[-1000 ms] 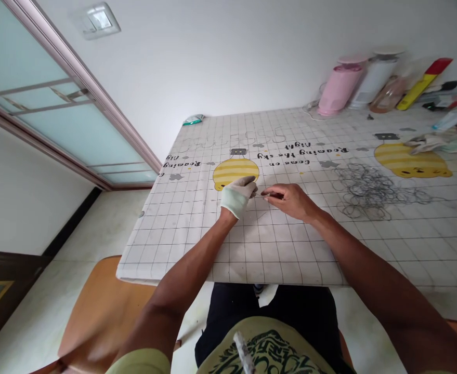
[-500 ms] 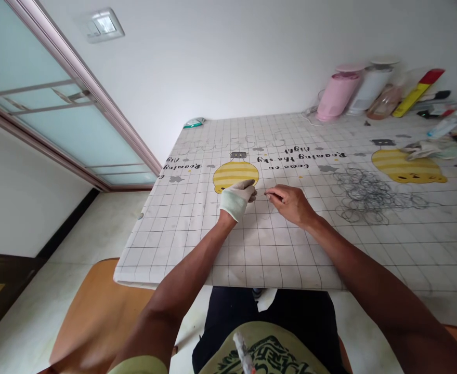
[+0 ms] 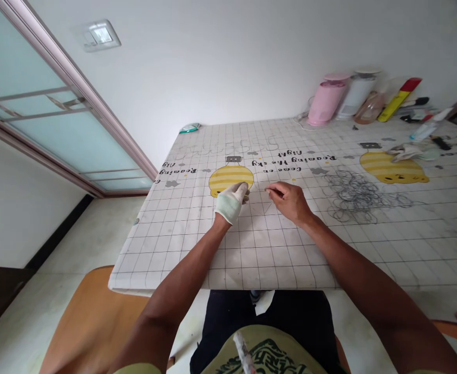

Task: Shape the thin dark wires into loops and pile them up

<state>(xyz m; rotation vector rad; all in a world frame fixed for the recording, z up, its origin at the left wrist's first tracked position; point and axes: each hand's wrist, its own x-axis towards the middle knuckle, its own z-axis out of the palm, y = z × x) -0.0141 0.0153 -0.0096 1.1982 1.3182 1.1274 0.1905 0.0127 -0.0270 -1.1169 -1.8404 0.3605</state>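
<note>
My left hand (image 3: 231, 202) wears a whitish glove with a pale green cuff. Its thumb and fingers are closed together over the striped cartoon print, and whatever they pinch is too small to make out. Just to its right, my bare right hand (image 3: 288, 200) has thumb and forefinger pinched. A faint, thin wire-like strand (image 3: 268, 209) shows on the cloth side of those fingertips. A small gap separates the two hands. Farther right lies a loose tangle of thin dark wire (image 3: 363, 196). Wavy strands (image 3: 228, 148) lie in a row toward the back of the table.
The gridded tablecloth (image 3: 189, 249) covers the table. Along the back right stand a pink cylinder (image 3: 325, 101), a white cylinder (image 3: 356, 96), a bottle (image 3: 368, 108) and a yellow-red box (image 3: 400, 99). Another glove (image 3: 409, 152) lies at right. An orange chair (image 3: 95, 311) is at left.
My gloved left hand has turned a little and drawn slightly away from the right hand, widening the gap. The right hand stays pinched. The whole view has shifted slightly.
</note>
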